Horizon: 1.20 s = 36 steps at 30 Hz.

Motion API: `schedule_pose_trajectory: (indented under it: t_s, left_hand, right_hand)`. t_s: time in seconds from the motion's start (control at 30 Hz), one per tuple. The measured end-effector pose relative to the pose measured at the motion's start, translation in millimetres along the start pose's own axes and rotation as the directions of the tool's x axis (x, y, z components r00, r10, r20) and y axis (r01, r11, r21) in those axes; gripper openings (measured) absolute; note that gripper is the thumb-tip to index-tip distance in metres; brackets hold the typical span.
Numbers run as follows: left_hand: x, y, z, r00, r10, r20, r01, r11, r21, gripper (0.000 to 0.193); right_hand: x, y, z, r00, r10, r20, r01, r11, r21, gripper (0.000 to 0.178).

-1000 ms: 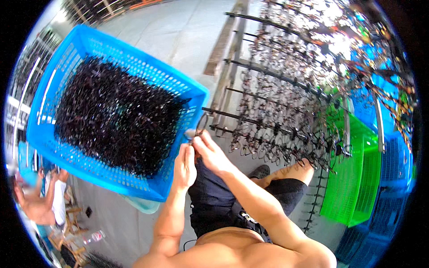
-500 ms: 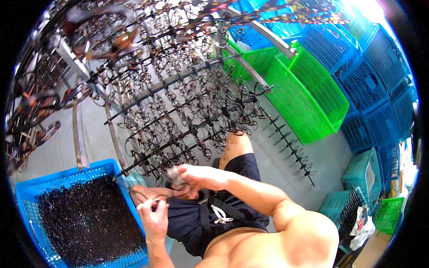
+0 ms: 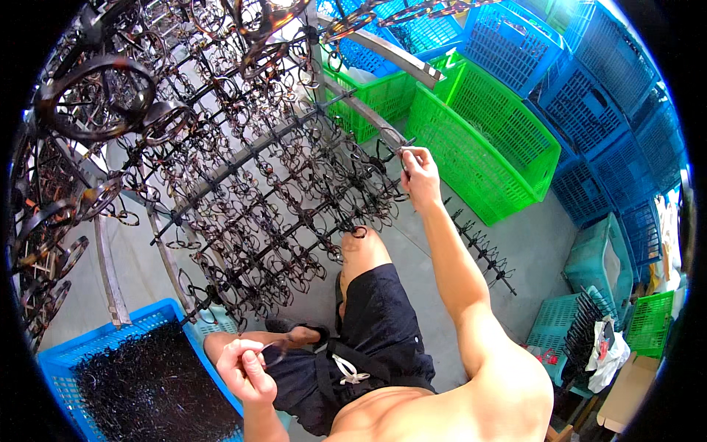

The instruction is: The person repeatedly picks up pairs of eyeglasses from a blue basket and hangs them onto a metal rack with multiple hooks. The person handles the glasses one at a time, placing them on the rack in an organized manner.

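Dark ring-shaped pieces that look like eyeglass frames [image 3: 272, 236] hang in rows on black rods of a metal rack before me. My right hand [image 3: 420, 175] reaches out to the rack's right side, its fingers pinched at the end of a rod by a grey metal bar [image 3: 374, 118]. What lies between those fingers is too small to make out. Low on the left, my left hand [image 3: 249, 370] is closed over my thigh, pinching a thin dark curved piece [image 3: 277, 351]. Beside it stands a blue crate [image 3: 173, 313] filled with small thin black pieces [image 3: 147, 383].
A green crate [image 3: 479, 158] stands past my right hand, with stacked blue crates [image 3: 589, 121] behind it. On the floor at right lies a rod with prongs [image 3: 482, 250]. Teal crates [image 3: 552, 324] and a white plastic bag [image 3: 607, 353] are farther right.
My right hand has left the spot near my left hand and moved up and right to the rack's edge. My left hand has dropped slightly. The view has shifted a little.
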State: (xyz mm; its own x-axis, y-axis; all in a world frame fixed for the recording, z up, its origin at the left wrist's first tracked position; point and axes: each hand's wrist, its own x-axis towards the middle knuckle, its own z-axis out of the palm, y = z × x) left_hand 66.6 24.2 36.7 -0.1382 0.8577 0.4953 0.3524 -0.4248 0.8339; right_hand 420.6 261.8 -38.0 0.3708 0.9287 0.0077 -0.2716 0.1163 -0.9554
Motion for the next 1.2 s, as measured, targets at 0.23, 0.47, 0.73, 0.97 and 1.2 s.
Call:
schedule_pose_trajectory:
  t_s: [0.23, 0.47, 0.73, 0.97, 1.2]
  left_hand:
    - [1, -3, -4, 0.915, -0.367, 0.167, 0.402, 0.860, -0.315, 0.038]
    - [-2, -8, -1, 0.883, -0.441, 0.161, 0.464, 0.771, -0.436, 0.036]
    - [5, -39, -42, 0.853, -0.501, -0.146, 0.366, 0.774, -0.517, 0.017]
    - [28, -87, -101, 0.657, -0.583, -0.478, 0.321, 0.790, -0.523, 0.034]
    - [19, -83, -107, 0.671, -0.610, -0.422, 0.294, 0.741, -0.603, 0.035]
  right_hand:
    - [29, -16, 19, 0.991, 0.134, 0.027, -0.111, 0.901, -0.419, 0.012]
    - [38, -16, 28, 1.000, -0.006, 0.005, 0.008, 0.773, -0.634, 0.017]
    - [36, 7, 16, 0.997, 0.066, -0.044, -0.076, 0.958, -0.276, 0.025]
    - [42, 13, 13, 0.997, 0.071, -0.003, -0.069, 0.955, -0.287, 0.024]
    - [43, 18, 14, 0.996, 0.086, 0.020, -0.079, 0.968, -0.239, 0.022]
